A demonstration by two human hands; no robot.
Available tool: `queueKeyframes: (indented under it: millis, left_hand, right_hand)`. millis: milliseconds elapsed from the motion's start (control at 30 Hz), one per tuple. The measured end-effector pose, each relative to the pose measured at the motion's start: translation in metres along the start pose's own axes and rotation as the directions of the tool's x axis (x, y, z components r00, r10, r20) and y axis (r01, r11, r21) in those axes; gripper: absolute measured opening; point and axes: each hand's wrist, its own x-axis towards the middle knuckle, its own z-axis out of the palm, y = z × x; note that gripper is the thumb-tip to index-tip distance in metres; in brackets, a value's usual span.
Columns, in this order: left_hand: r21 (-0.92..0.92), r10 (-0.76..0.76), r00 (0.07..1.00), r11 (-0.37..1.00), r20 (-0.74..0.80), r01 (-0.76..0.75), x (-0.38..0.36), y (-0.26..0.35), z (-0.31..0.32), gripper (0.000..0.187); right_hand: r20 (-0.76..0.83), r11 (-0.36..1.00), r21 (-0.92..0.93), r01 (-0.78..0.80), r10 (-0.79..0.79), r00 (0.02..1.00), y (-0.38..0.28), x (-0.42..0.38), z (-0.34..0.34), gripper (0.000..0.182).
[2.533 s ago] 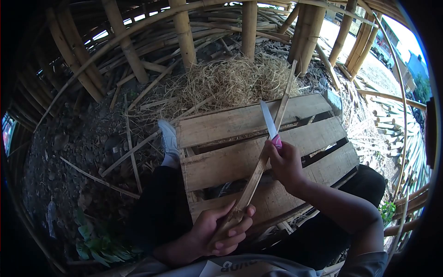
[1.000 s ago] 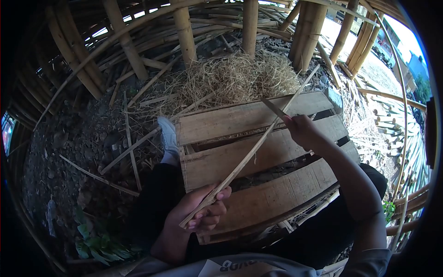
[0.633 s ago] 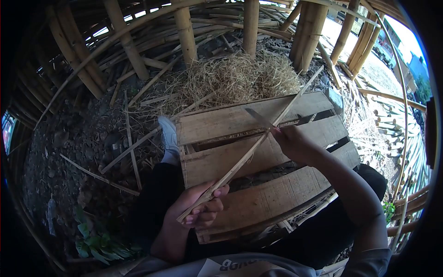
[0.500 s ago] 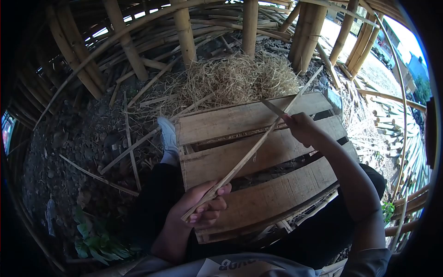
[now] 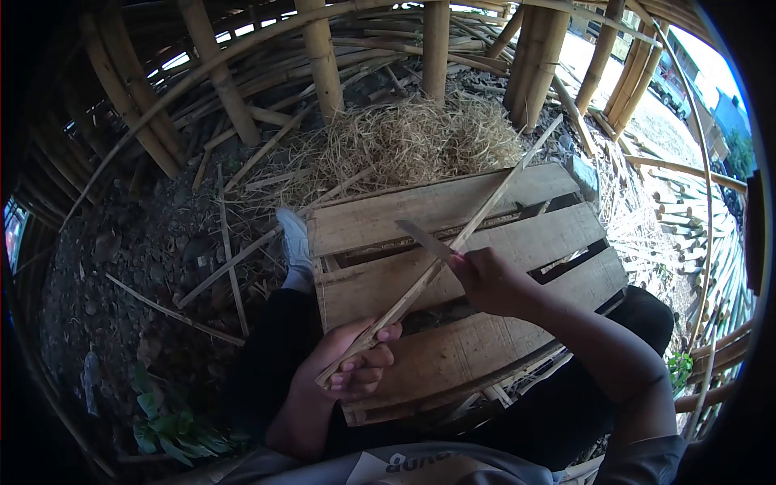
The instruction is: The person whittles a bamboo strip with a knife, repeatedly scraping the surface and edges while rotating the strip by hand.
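My left hand (image 5: 361,361) is closed around the near end of a long bamboo strip (image 5: 495,199), which slants up and away to the right over a slatted wooden table (image 5: 380,212). In my right hand (image 5: 490,279) is a knife (image 5: 422,237), its handle hidden by my fingers. The blade points up and left and lies across the strip around its middle, touching or very close to it. My right fist is above the table's middle slats.
A heap of thin shavings (image 5: 420,139) lies beyond the table. Upright bamboo poles (image 5: 323,65) stand behind it. Loose strips (image 5: 230,250) and green leaves (image 5: 174,420) lie on the ground at left. Many cut bamboo pieces (image 5: 687,242) are stacked at right.
My right hand and the knife have come down along the bamboo strip, nearer to my left hand. My left hand and the strip have stayed nearly still.
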Motion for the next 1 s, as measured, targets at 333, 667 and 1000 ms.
queueKeyframes:
  millis: [333,667,1000]
  left_hand:
    - [-0.008,0.028,0.999,1.000,0.045,-0.028,0.000,-0.005,-0.003,0.030]
    - [-0.063,0.005,0.997,0.998,0.081,0.000,-0.003,-0.004,0.004,0.029]
    - [-0.126,0.013,0.989,0.992,0.144,0.005,-0.002,-0.008,-0.001,0.032]
  right_hand:
    - [0.079,0.987,-0.111,-0.119,0.128,0.989,-0.018,-0.001,-0.016,0.046]
    - [-0.020,0.999,0.016,-0.041,0.041,0.999,-0.015,-0.011,0.011,0.042]
    - [-0.060,1.000,0.017,0.015,-0.014,0.998,-0.023,-0.018,0.017,0.047]
